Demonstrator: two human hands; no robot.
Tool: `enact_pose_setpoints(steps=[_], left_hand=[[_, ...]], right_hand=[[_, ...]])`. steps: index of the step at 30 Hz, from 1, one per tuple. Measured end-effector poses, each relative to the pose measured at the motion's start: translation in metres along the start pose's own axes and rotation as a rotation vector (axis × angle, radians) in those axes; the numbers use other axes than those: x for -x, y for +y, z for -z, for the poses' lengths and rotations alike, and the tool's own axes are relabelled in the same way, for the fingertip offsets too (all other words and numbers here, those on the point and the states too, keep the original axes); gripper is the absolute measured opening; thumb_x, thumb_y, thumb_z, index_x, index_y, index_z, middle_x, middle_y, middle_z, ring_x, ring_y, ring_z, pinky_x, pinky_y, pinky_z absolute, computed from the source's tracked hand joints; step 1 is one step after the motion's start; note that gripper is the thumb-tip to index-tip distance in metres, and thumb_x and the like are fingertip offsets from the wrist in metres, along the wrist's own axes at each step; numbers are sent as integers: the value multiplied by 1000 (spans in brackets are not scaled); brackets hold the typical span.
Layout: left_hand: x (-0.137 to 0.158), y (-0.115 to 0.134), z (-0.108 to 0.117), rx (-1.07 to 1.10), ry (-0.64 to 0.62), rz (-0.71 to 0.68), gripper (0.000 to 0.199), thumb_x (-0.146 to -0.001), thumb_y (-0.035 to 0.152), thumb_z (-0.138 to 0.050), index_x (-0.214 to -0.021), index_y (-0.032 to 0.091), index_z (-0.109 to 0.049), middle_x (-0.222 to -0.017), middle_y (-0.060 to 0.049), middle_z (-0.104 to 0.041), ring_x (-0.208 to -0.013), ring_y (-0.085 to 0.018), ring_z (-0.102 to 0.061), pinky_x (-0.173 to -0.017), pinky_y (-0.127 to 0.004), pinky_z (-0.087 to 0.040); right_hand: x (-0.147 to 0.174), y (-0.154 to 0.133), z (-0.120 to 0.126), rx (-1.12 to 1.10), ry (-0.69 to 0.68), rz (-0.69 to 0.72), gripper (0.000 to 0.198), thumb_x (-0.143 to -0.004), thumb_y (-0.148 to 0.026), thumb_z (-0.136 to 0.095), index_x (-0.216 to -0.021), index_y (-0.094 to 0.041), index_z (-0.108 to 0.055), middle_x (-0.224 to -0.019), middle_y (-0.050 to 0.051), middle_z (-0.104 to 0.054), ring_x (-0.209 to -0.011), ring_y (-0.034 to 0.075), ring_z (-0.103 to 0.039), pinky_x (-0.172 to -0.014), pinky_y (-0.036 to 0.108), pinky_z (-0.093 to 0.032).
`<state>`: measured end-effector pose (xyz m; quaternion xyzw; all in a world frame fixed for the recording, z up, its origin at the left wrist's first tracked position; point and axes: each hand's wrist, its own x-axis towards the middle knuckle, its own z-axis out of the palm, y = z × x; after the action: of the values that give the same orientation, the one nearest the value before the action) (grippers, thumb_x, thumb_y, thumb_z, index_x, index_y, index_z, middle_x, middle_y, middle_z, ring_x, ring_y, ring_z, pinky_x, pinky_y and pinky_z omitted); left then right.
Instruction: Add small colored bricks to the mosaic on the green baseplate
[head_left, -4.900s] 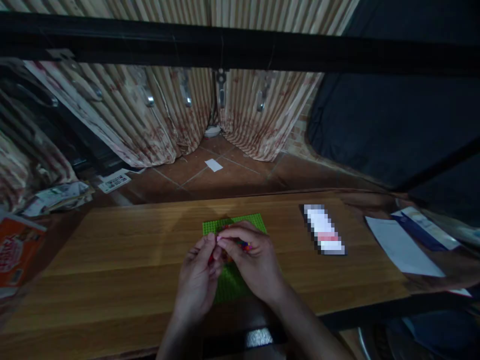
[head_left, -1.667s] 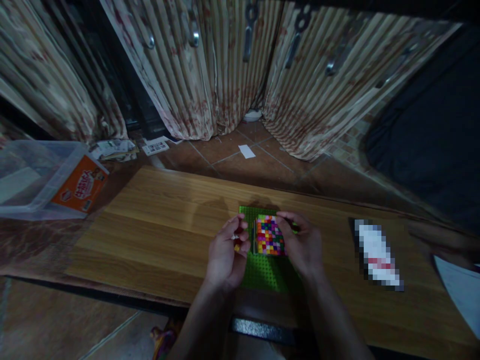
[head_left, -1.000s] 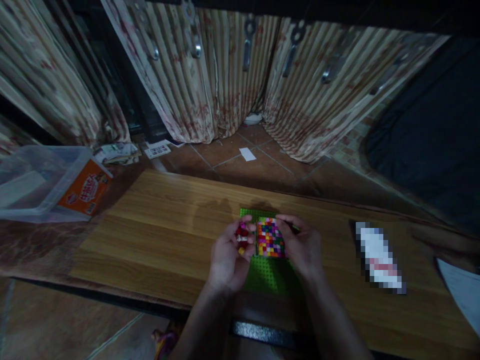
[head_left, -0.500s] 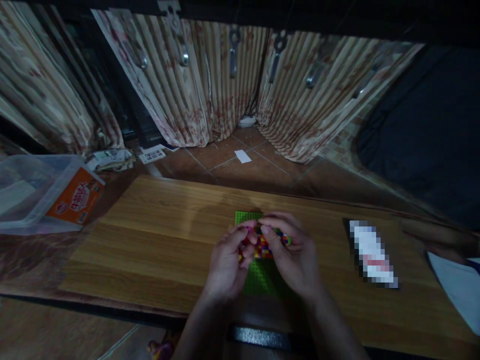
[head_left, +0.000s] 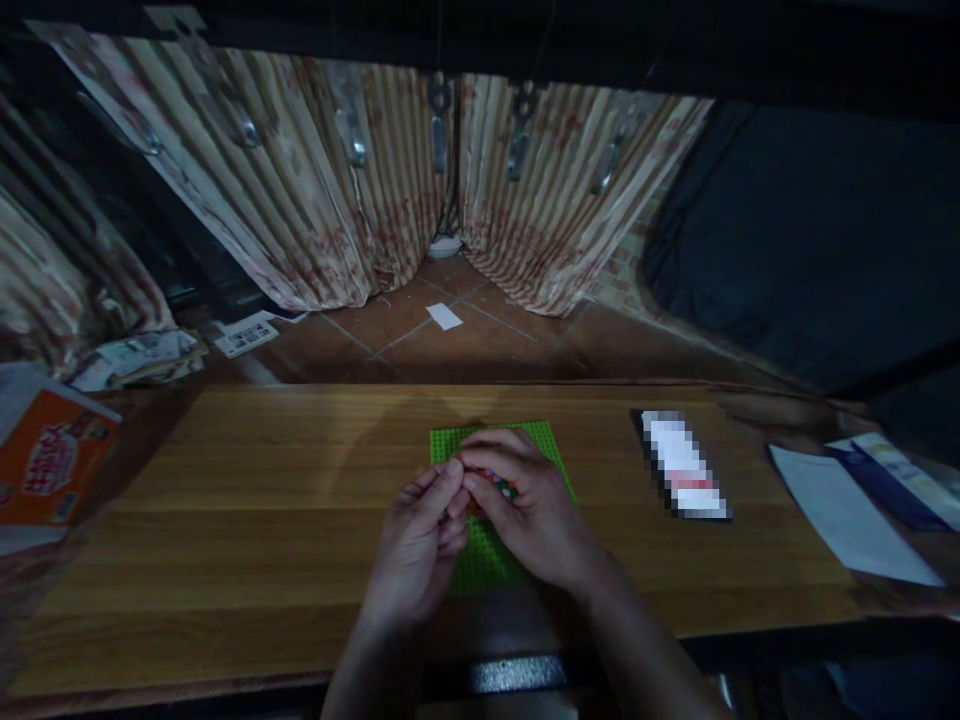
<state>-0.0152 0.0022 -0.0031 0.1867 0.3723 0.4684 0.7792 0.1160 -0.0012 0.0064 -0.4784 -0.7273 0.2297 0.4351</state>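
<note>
A green studded baseplate (head_left: 491, 565) lies on the wooden table (head_left: 262, 500) in front of me. My left hand (head_left: 420, 545) and my right hand (head_left: 525, 510) are cupped together over its middle, fingertips touching. Between the fingers shows a bit of the many-coloured brick block (head_left: 499, 485) that sits on the plate. My right hand covers most of that block. My left hand's fingers are curled, and whatever small bricks they hold are hidden.
A blurred white oblong object (head_left: 681, 465) lies on the table to the right, with papers (head_left: 840, 510) beyond it. An orange-labelled clear box (head_left: 52, 465) stands at the left. Striped curtains (head_left: 390, 190) and a tiled floor (head_left: 450, 340) are behind the table.
Earlier my hands were apart, the right steadying the coloured block and the left holding small bricks beside it. They have come together over the block, hiding it. My view swung right.
</note>
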Motion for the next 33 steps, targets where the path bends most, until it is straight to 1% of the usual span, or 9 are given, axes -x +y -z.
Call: enact_pose_setpoints(steps=[4,10,12,14,16,18,21,25,33], left_hand=[[1,0,-1,-23,-30,34,37,-67,35,-80,-66,15,-50,-51,9,-39,-38,1,-22,-36,-13,-16],[0,-3,-2,-47,-32,22,38,-73,43,-74,-65,14,-51,-51,7,-40,-39,0,-22,-37,-14,-15],[-1,-3,-3,-41,0,7,36,-73,44,-73,-69,13,-56,-52,7,-41,-39,0,-22,-37,-15,-15],[-1,-1,-2,-9,50,-8,32,-74,41,-73,-79,11,-62,-54,6,-43,-40,-1,-24,-37,-15,-16],[-2,1,-2,42,132,-21,29,-76,36,-70,-87,10,-64,-57,5,-46,-41,-1,-27,-37,-15,-17],[-2,3,-2,96,229,-32,22,-79,29,-65,-89,10,-64,-61,3,-49,-43,-2,-31,-38,-15,-20],[-3,6,-2,159,320,-40,14,-82,20,-57,-89,10,-63,-66,1,-52,-47,-4,-38,-40,-14,-27],[-3,6,-3,197,368,-37,13,-79,14,-57,-90,11,-63,-71,-2,-56,-52,-6,-45,-44,-14,-34],[-3,6,-2,199,361,-35,13,-82,14,-55,-91,10,-63,-74,-3,-57,-55,-6,-48,-47,-15,-38]], right_hand=[[0,1,4,-69,-27,-35,16,-91,-18,-55,-97,-26,-67,-105,3,-65,-103,18,-59,-94,40,-46],[-1,2,8,-151,16,-145,9,-87,-23,-62,-89,-26,-70,-105,2,-65,-102,17,-60,-91,36,-48],[-1,7,12,-148,56,-164,8,-86,-26,-63,-87,-26,-71,-105,2,-65,-102,18,-61,-91,35,-48],[-1,15,17,-123,142,-166,7,-85,-28,-64,-85,-26,-71,-104,2,-66,-102,19,-62,-91,36,-47],[0,25,24,-86,243,-174,7,-83,-30,-66,-83,-27,-71,-101,2,-66,-99,19,-62,-92,37,-47],[2,34,30,-47,280,-204,7,-83,-31,-66,-83,-26,-72,-100,2,-66,-99,20,-62,-90,37,-47],[4,42,32,-6,247,-245,7,-81,-32,-68,-83,-27,-73,-103,3,-65,-101,20,-62,-90,37,-47],[7,47,24,40,161,-266,5,-80,-30,-69,-81,-28,-73,-107,3,-63,-103,20,-61,-93,38,-45],[8,49,14,120,103,-277,5,-79,-28,-68,-80,-27,-73,-109,3,-62,-105,22,-59,-94,40,-44]])
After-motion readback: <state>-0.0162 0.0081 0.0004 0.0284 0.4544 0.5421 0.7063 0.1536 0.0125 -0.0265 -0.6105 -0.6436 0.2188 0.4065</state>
